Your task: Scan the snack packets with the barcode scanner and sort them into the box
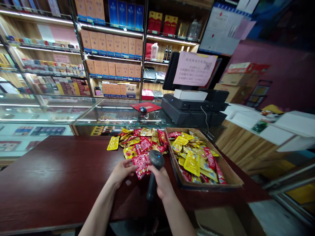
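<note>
Between the fingers of my left hand (123,172) is a red snack packet (141,166), pinched at its left side. My right hand (161,181) is closed around the neck of a black handheld barcode scanner (157,159), its thumb crossing the neck and reaching to the packet's right edge. The other right fingers are mostly hidden behind the scanner, whose handle points down. Just beyond the hands lies a loose pile of red and yellow snack packets (144,144). To the right, a shallow cardboard box (231,178) holds more such packets.
Everything lies on a dark red wooden counter (61,177). Behind it are a glass display case (86,113), a mouse (143,109) on a red pad and a monitor (171,70) with a pink sheet. Shelves of boxed goods (110,44) line the wall; cartons (236,80) stand right.
</note>
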### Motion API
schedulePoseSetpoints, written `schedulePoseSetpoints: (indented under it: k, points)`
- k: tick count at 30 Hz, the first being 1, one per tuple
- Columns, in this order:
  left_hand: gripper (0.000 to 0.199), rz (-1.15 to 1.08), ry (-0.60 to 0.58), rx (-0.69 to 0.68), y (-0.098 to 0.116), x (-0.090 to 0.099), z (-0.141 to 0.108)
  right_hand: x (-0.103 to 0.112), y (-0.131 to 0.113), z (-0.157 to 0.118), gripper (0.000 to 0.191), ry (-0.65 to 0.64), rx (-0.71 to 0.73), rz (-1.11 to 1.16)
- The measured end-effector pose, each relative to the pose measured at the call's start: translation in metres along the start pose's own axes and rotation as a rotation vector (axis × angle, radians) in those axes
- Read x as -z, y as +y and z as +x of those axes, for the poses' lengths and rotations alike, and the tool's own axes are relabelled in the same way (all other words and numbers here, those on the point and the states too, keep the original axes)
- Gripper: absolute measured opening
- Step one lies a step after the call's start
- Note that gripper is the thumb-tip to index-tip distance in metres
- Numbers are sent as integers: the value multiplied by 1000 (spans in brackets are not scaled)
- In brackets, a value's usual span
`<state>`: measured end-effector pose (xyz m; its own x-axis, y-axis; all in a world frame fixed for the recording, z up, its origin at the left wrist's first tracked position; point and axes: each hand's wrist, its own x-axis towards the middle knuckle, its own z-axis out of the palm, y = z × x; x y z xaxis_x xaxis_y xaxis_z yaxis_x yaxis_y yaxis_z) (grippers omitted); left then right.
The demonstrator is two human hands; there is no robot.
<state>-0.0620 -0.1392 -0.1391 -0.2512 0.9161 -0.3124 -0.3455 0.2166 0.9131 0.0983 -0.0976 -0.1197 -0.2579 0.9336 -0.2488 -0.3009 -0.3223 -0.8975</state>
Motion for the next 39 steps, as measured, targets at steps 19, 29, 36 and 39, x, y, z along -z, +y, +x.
schedulePoseSetpoints:
  k: [19,29,36,39]
  points:
    - [37,128,-109,-58,100,-5,83,-26,-19,-5,21,-219,67,-368]
    - [34,127,-129,-93,100,1,90,-34,-13,-2,16,-212,54,-466]
    - [33,146,-133,-95,99,0,85,-32,-19,-4,9,-209,114,-387]
    - [29,195,-141,-82,94,-6,75,-23,-31,-1,22,-152,206,-254]
